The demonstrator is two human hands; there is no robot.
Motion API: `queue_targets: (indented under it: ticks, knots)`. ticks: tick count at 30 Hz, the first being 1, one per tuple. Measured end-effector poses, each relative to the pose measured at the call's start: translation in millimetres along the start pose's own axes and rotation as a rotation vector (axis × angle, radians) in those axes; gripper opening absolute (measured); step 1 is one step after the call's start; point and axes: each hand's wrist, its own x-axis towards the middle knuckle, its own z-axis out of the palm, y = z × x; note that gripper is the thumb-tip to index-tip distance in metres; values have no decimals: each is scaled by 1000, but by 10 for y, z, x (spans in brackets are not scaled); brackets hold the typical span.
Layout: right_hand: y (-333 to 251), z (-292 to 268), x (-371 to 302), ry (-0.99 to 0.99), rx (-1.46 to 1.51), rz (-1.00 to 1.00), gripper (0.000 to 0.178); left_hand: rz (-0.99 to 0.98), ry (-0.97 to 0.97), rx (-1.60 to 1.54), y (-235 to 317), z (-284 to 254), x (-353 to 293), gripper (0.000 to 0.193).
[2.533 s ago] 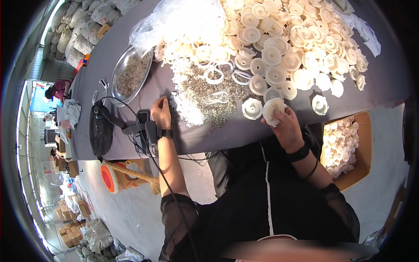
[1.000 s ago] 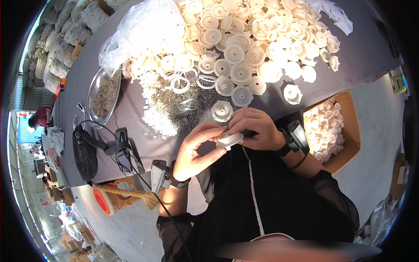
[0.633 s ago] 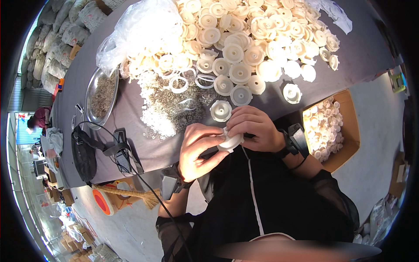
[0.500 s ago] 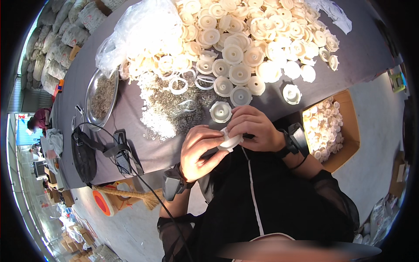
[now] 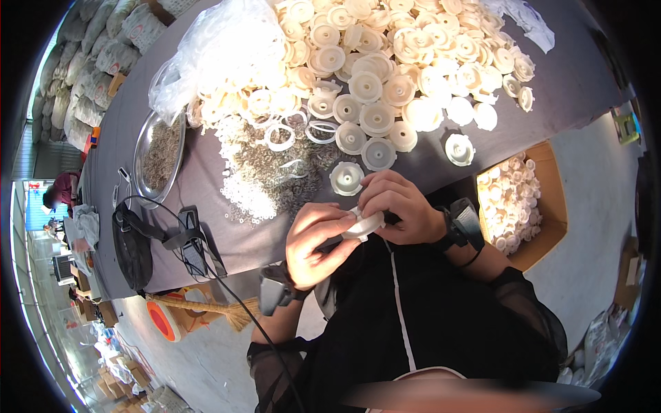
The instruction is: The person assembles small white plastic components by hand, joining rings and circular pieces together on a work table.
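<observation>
A white round plastic cap (image 5: 365,226) is held between my two hands above the near edge of the table. My left hand (image 5: 318,241) grips it by its left side, thumb below and fingers above. The fingers of my right hand (image 5: 401,208) close on its upper right side; whether they pinch a smaller part is hidden. Just beyond, a similar white cap (image 5: 346,178) lies face up on the cloth. Another single cap (image 5: 460,149) lies farther right. Clear white rings (image 5: 280,138) rest beside a heap of small metal springs (image 5: 303,175).
A large pile of cream caps (image 5: 385,48) covers the far table, beside a clear plastic bag (image 5: 220,48). At left are a metal tray of small parts (image 5: 142,162), a black pouch (image 5: 132,248) and cables. A cardboard box of caps (image 5: 554,220) stands at right.
The cap in my hands has tilted slightly, and my right fingers have shifted a little on it. Both hands stay in nearly the same place.
</observation>
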Motion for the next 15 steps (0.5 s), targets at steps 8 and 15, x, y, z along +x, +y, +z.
queue_targets:
  ticks: [8, 15]
  knots:
    - [-5, 54, -45, 87, -29, 31, 33, -205, 160, -219, 99, 151, -29, 28]
    - [-63, 22, -32, 86, -47, 44, 32, -227, 105, -215, 104, 120, -72, 29]
